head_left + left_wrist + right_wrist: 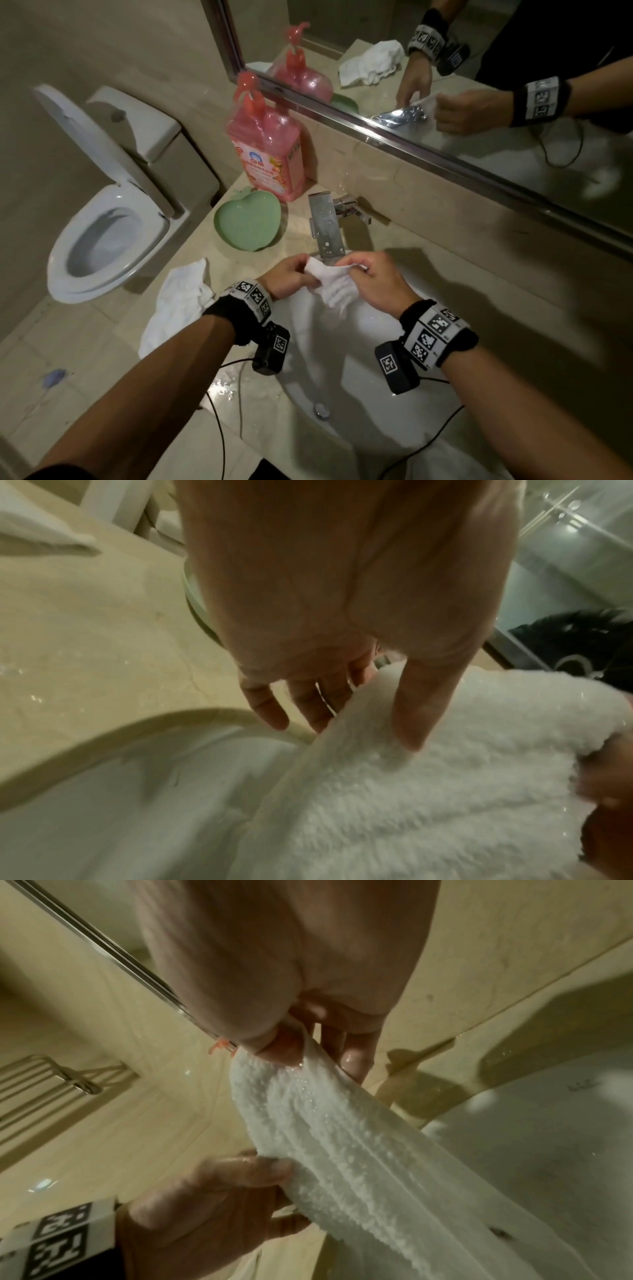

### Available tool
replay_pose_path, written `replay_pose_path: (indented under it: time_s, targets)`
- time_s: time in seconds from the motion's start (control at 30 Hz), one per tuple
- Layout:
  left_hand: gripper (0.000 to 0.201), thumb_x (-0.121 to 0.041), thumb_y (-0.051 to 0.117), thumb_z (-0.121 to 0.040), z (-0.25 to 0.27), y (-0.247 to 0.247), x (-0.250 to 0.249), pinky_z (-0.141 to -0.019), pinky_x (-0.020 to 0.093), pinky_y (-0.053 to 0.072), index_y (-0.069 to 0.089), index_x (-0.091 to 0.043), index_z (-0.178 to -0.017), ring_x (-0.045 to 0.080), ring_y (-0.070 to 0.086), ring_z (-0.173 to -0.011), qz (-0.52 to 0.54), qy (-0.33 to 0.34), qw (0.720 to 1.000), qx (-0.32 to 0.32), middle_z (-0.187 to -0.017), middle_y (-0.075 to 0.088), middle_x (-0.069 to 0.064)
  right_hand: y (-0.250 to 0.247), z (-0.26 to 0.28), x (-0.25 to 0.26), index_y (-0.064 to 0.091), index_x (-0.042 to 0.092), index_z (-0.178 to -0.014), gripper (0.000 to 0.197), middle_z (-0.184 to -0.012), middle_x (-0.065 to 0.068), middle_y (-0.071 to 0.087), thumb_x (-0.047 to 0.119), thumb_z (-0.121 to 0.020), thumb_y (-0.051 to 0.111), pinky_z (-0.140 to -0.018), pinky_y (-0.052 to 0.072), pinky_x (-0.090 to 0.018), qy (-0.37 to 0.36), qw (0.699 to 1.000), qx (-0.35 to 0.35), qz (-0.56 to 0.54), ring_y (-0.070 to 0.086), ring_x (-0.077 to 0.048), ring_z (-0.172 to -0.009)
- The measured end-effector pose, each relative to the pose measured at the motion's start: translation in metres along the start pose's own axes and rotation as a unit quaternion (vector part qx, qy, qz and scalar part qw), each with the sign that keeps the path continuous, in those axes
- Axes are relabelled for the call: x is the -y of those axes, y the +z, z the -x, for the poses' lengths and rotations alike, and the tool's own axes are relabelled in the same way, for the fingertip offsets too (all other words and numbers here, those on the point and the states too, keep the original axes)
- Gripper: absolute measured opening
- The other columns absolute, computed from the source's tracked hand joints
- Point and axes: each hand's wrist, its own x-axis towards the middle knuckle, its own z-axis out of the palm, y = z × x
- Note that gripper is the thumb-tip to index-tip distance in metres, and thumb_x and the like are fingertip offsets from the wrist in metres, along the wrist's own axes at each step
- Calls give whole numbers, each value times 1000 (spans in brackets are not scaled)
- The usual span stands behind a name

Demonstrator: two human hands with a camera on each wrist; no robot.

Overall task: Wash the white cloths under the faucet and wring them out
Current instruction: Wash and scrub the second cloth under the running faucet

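Beige marble counter (191, 404) carries a second white cloth (178, 301) at my far left, partly hidden behind my forearm. Over the sink (342, 359), my left hand (291, 277) and right hand (380, 284) each pinch the wet white cloth (334, 287) just below the faucet (327, 226). I cannot make out any running water.

The faucet (325, 226) stands behind the sink (342, 359). Left of the faucet lies a dish (247, 224), and a soap bottle (265, 150) stands behind the dish. A cloth (178, 301) lies on the counter (164, 394) left of the sink. The toilet (102, 219) is further left. The mirror (445, 68) is behind.
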Motion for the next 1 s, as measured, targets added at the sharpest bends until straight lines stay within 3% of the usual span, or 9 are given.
replay_pose_path:
  time_s: [0.1, 0.17, 0.27, 0.4, 0.53, 0.63, 0.73, 0.87, 1.0]
  targets:
    - [40, 14, 77, -73, 21, -14, -9, -72, 31, 50, 48, -9, -88, 18, 57, -77, 21, 47, 998, -31, -84, 60, 7, -6, 7, 9, 76, 27, -96, 31, -89, 9, 73, 5, -97, 54, -66, 48, -14, 3, 999, -16, 28, 67, -1, -81]
    - [42, 10, 81, -69, 34, -21, -16, -74, 36, 51, 49, -6, -91, 20, 58, -79, 36, 60, 997, -30, -84, 59, 9, -8, 12, 15, 74, 28, -97, 31, -90, 13, 71, 5, -97, 54, -64, 44, -9, 6, 998, -39, 39, 62, 7, -78]
    - [46, 0, 85, -69, 52, -29, -27, -90, 50, 51, 58, 11, -105, 26, 60, -88, 34, 62, 997, -7, -95, 63, 18, -10, 22, 26, 70, 27, -94, 29, -88, 11, 68, 3, -97, 53, -59, 43, -6, -20, 996, -58, 67, 59, 7, -71]
    - [28, -7, 81, -75, 69, -32, -44, -82, 35, 57, 71, -8, -101, 20, 68, -87, 46, 84, 995, 32, -95, 73, 9, -16, 29, 42, 63, 25, -86, 27, -77, 10, 62, 1, -93, 53, -55, 37, -11, -50, 993, -70, 84, 49, 2, -60]
    - [22, -10, 75, -74, 74, -32, -50, -73, 28, 55, 61, -13, -91, 18, 65, -79, 108, 85, 988, 66, -85, 67, 3, -21, 30, 45, 60, 27, -84, 25, -72, 10, 59, 7, -94, 50, -55, 36, -16, -19, 993, -31, 113, 47, 2, -59]
    - [25, 4, 65, -84, 67, -25, -35, -57, 19, 45, 49, -15, -80, 11, 52, -63, 112, 71, 989, 59, -71, 54, -1, -20, 28, 30, 59, 33, -90, 22, -79, 8, 64, 14, -97, 49, -56, 42, -24, 48, 992, 38, 110, 53, -1, -60]
    - [27, 6, 56, -93, 49, -12, -11, -52, 16, 43, 47, -16, -81, 9, 47, -60, 16, 40, 999, -7, -70, 50, 0, -15, 22, 4, 62, 32, -99, 19, -91, 3, 70, 16, -97, 52, -70, 54, -36, 95, 993, 53, 56, 64, -8, -74]
    - [8, -16, 61, -96, 15, 6, 10, -54, 18, 49, 60, -11, -90, 6, 59, -60, -40, -16, 998, -44, -71, 63, -5, -12, 10, -32, 68, 26, -109, 17, -100, -19, 72, 26, -95, 57, -85, 55, -60, 138, 990, 15, -24, 68, -35, -87]
    - [16, -24, 57, -99, -19, 24, 12, -63, 12, 51, 68, -14, -96, 7, 60, -73, 4, -24, 999, -37, -88, 65, 0, -15, -5, -61, 66, 32, -108, 15, -111, -10, 72, 34, -98, 55, -93, 53, -60, 179, 979, -35, -86, 66, -38, -107]
